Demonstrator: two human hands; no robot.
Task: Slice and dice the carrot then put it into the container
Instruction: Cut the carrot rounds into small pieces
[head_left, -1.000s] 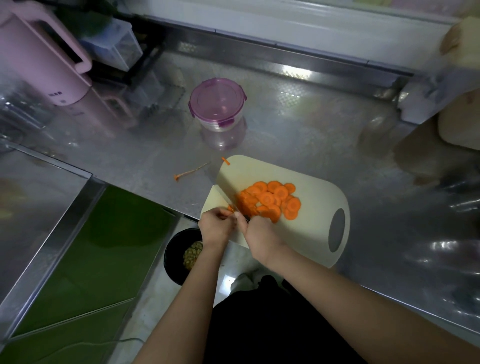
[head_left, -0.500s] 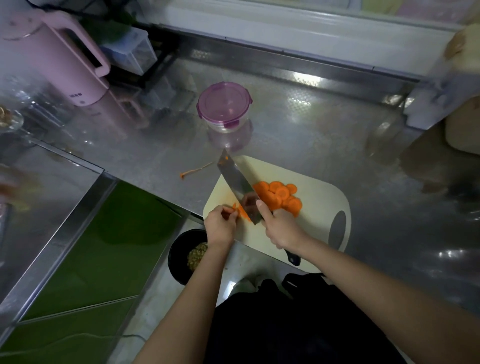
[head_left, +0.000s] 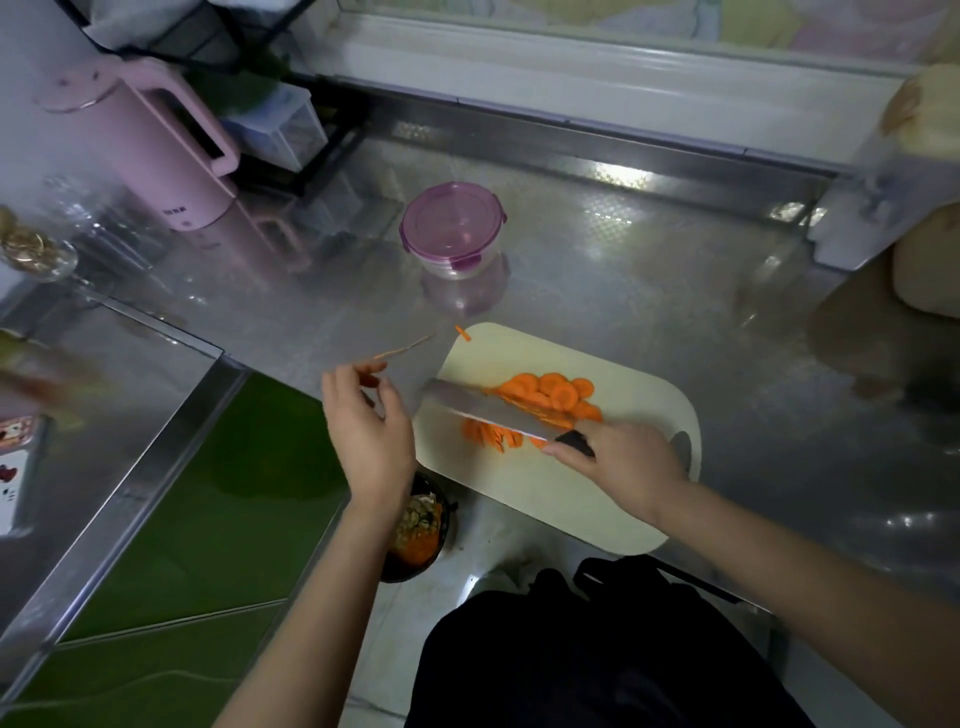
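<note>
Grips, in the right hand, the black handle of a wide shiny steel knife, blade down across thin round orange carrot slices heaped on the smooth cream plastic cutting board. Pinches, in the raised left hand, a small orange carrot bit just left of the board's edge. Shows bare bumpy steel counter between board and round clear purple-lidded container, lid on.

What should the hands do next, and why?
Probably put down the carrot bit that the left hand seems to pinch, freeing it to steady the carrot slices. The right hand holds the knife across them on the cutting board; those beyond the blade are round, not diced, and the container has its lid on.
</note>
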